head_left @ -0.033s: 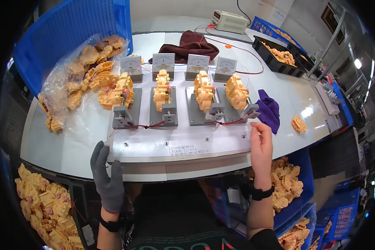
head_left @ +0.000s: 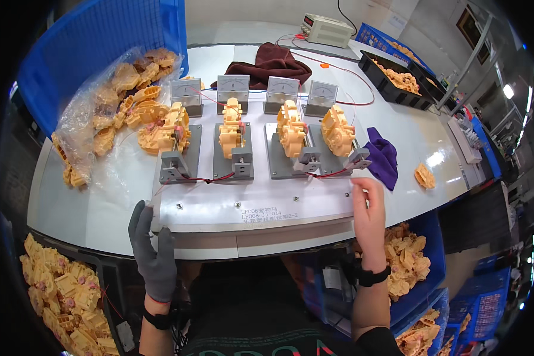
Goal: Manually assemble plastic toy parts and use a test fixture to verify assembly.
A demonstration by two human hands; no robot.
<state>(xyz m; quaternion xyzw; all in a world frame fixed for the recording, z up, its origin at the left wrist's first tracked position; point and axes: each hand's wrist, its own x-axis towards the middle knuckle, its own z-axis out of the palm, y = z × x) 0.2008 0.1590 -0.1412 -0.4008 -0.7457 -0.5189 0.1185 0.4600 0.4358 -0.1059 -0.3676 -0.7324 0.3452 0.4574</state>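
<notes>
My left hand (head_left: 153,255), in a grey glove, hovers at the front left corner of the white fixture board (head_left: 219,204). Its fingers are apart and it holds nothing. My bare right hand (head_left: 369,216) is by the board's front right corner, fingers loosely bent and apart, with nothing seen in them. Several grey clamp stands stand in a row on the board, each bearing a yellow plastic gear housing; the left one (head_left: 177,130), the second (head_left: 231,133), the third (head_left: 291,130) and the right one (head_left: 338,132). Behind them stand analog panel meters (head_left: 233,89). Red wires (head_left: 207,180) join the stands in front.
A clear bag of yellow housings (head_left: 110,113) spills from a blue crate (head_left: 101,53) at left. A purple cloth (head_left: 382,157), a loose yellow part (head_left: 424,176), a brown cloth (head_left: 273,65) and a power supply (head_left: 328,29) lie around. Filled bins (head_left: 110,291) flank me below.
My right hand has shifted slightly down and left, its fingers a little more bent. My left hand and the housings look the same.
</notes>
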